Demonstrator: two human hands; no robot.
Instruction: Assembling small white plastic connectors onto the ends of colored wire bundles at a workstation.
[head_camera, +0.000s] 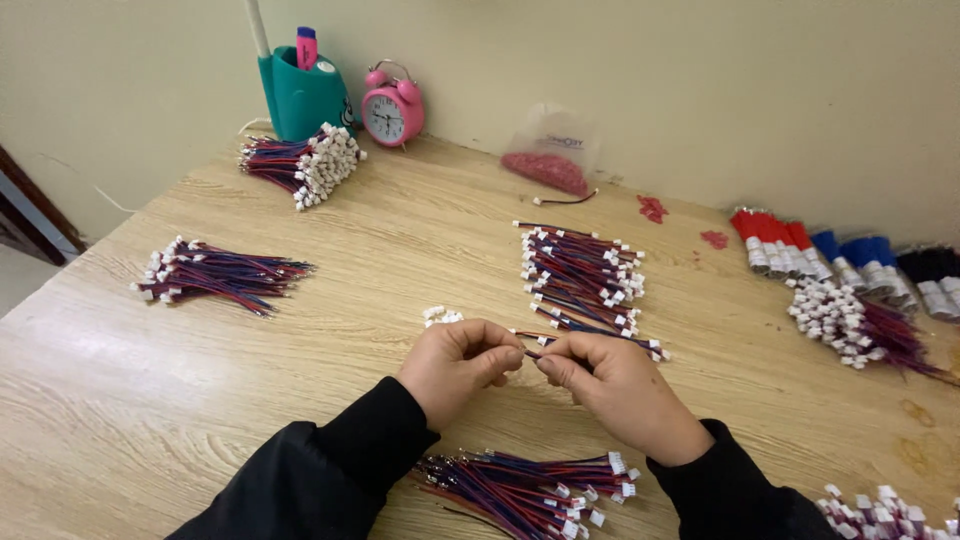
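Observation:
My left hand (460, 365) and my right hand (605, 385) meet at the middle of the wooden table (300, 300), both pinching one short red-and-blue wire lead (532, 351) between their fingertips. A few loose white connectors (442, 316) lie just beyond my left hand. A spread pile of wire leads with white plugs (582, 275) lies beyond my right hand. Another bundle of leads (530, 490) lies between my black-sleeved forearms at the near edge.
More lead bundles lie at the left (215, 272), back left (303, 164), right (855, 325) and lower right corner (885, 512). A teal holder (300, 92), pink alarm clock (392, 108), bag of red parts (553, 160) and red, blue and black sleeved bundles (850, 262) line the wall.

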